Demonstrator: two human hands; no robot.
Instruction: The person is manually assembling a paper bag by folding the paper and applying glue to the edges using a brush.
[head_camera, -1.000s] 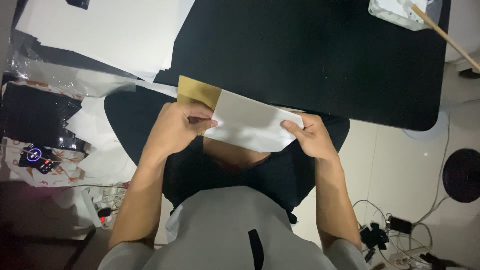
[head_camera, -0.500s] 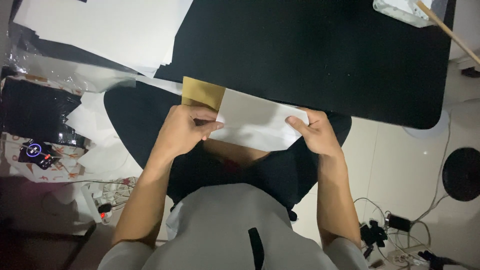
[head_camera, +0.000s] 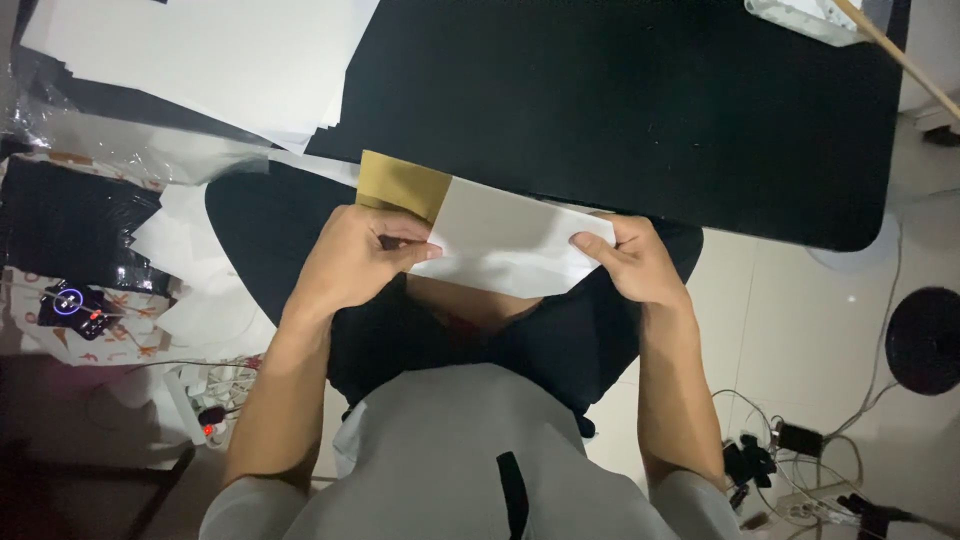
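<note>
Holding a folded sheet of paper over the lap, just below the near edge of the black bench, the person works it between both hands. The left hand pinches the sheet's left end, fingers curled over it and thumb pressed along the near edge; the right hand pinches the right corner between thumb and forefinger. The sheet shows a white face across most of its length and a gold face at the upper left, so it appears that one layer is already turned over on another. Judging from how it lies, a fold is in place but not finished: the paper is flat and taut between the hands, and whether the crease has been pressed sharp cannot be told. A stack of large white sheets lies on the far left of the bench, well apart from the hands, and clear plastic wrapping sits beside it.
</note>
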